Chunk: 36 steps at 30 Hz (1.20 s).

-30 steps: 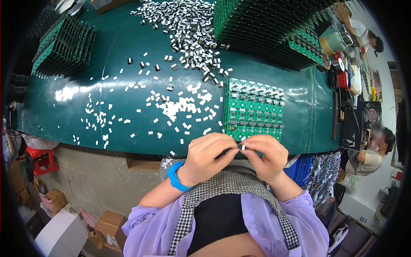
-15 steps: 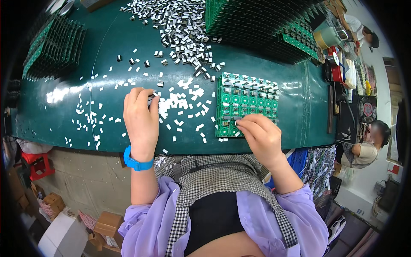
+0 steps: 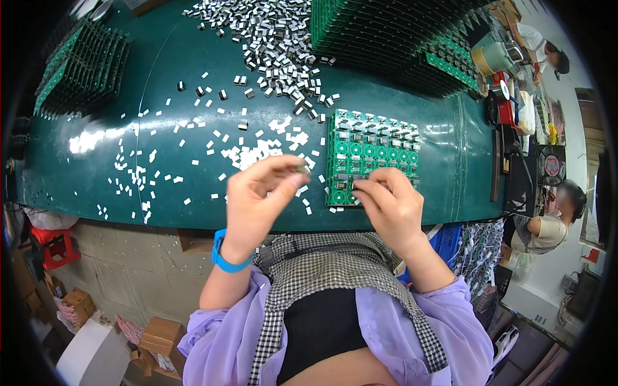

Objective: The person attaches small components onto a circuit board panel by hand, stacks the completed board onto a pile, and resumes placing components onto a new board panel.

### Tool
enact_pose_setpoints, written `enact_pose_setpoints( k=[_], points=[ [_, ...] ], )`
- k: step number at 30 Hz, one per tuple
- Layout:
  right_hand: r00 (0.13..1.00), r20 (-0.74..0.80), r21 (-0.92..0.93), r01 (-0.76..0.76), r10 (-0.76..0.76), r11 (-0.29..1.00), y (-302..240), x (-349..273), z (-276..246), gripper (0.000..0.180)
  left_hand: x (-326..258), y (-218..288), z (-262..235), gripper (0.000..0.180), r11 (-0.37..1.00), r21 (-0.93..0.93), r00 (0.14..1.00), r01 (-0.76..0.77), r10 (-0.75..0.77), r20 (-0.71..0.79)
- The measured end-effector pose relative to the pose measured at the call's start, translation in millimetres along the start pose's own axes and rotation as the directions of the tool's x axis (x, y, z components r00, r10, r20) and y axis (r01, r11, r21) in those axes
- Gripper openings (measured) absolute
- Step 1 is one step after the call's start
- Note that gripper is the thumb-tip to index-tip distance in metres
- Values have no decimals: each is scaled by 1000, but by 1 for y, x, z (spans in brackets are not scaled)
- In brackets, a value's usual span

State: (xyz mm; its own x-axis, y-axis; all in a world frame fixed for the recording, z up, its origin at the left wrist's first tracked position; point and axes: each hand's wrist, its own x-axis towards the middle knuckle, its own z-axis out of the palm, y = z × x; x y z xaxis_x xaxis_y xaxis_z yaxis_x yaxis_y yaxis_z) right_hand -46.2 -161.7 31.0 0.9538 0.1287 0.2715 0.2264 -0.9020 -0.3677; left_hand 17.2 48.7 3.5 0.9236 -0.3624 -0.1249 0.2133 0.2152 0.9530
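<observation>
Green desk carried scattered white parts; cardboard boxes sat at seven o'clock. Since earlier, left hand lifted, fingers pinching a small component; right hand fingers pressed together on the circuit board.

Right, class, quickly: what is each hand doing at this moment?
Left hand: fingers pinched shut on a small component, raised above the table.
Right hand: fingertips pressed to the near edge of the green circuit board panel; any hold cannot be told.

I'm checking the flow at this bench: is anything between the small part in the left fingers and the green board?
Nothing visible blocks it. The left hand pinches a small part just left of the green board; only loose white pieces lie on the mat below. The right hand rests on the board's near edge.
</observation>
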Motion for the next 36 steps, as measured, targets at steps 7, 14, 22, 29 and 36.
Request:
enact_pose_setpoints(
  k=[7,14,22,29,36],
  points=[
    [968,-203,355,214,-149,910,-9,2,-2,30,-14,-16,33,21,904,-349,952,246,-157,263],
    [970,-201,384,204,-134,900,-3,-7,-3,27,-17,-11,39,22,956,-209,945,206,-139,295],
    [982,123,720,10,-142,694,9,-2,-10,25,-11,-16,34,17,837,-419,886,351,-153,437],
    [988,150,796,-103,-28,597,5,-9,-6,22,-18,-13,41,14,904,-333,927,266,-145,347],
    [971,200,865,-237,128,443,4,-10,-8,15,-15,-6,43,9,814,340,883,-470,442,161]
  ],
)
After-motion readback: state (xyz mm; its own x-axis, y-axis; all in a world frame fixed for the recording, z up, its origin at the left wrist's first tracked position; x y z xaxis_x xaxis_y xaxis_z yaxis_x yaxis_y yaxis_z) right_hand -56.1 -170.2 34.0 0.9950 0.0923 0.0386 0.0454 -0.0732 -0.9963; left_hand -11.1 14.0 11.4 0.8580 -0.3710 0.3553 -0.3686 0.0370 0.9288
